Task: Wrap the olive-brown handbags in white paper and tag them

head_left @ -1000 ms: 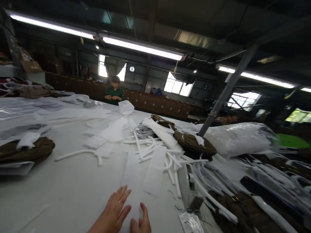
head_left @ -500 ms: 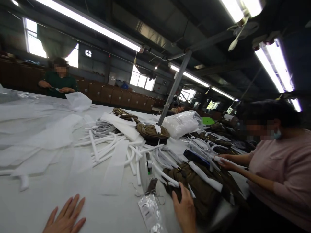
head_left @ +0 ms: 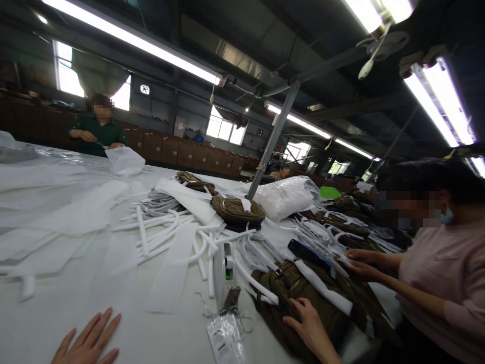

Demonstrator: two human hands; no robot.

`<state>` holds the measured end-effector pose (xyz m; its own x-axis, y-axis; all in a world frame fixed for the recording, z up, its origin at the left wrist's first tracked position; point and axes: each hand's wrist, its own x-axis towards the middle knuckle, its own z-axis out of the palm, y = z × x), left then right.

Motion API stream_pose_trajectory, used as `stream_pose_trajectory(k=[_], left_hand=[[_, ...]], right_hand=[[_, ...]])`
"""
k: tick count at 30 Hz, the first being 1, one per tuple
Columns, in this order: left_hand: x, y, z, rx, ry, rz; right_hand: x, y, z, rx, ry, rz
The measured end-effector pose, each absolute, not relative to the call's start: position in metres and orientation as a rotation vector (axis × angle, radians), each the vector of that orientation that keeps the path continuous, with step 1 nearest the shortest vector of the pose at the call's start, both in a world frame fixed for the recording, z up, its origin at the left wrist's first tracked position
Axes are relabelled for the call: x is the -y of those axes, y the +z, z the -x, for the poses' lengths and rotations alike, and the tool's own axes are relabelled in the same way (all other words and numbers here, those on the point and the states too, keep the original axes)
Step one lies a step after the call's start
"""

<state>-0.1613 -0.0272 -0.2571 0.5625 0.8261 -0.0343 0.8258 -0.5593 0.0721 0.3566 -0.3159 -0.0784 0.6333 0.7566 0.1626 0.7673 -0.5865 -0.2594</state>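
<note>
My left hand (head_left: 88, 340) lies flat on the white table (head_left: 49, 308) at the bottom left, fingers stretched out and holding nothing. My right hand (head_left: 307, 324) rests on an olive-brown bag (head_left: 303, 298) at the table's right edge, its fingers curled over the fabric. A white padded strap (head_left: 324, 286) crosses that bag. A small clear packet with a printed label (head_left: 224, 342) lies between my hands, next to a white tape dispenser (head_left: 226, 265).
A person in a pink top (head_left: 435, 283) at the right handles white straps (head_left: 333, 242). Another person in green (head_left: 99, 129) works at the far side. Loose white strips and foam sheets (head_left: 166, 232), another olive bag (head_left: 237, 211), a full plastic sack (head_left: 286, 196) and a steel post (head_left: 273, 141) fill the table.
The camera swung right, bringing the person in pink into view. My hands moved apart: the right hand went from the white sheet onto the olive-brown bag, the left stayed flat on the table.
</note>
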Motion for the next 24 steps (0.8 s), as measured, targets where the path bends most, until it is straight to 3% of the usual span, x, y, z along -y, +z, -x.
stream_pose_trajectory(k=[10, 17, 24], left_hand=[[0.029, -0.26, 0.163, -1.409, 0.108, -2.733], [0.019, -0.268, 0.165, -1.371, 0.071, -2.604], [0.03, -0.254, 0.162, -1.385, 0.323, -2.575]], right_hand=[[0.309, -0.062, -0.38, 1.04, 0.132, 2.333], [0.304, 0.009, -0.409, 0.746, -0.245, 2.278], [0.315, 0.067, -0.435, 0.52, -0.561, 2.334]])
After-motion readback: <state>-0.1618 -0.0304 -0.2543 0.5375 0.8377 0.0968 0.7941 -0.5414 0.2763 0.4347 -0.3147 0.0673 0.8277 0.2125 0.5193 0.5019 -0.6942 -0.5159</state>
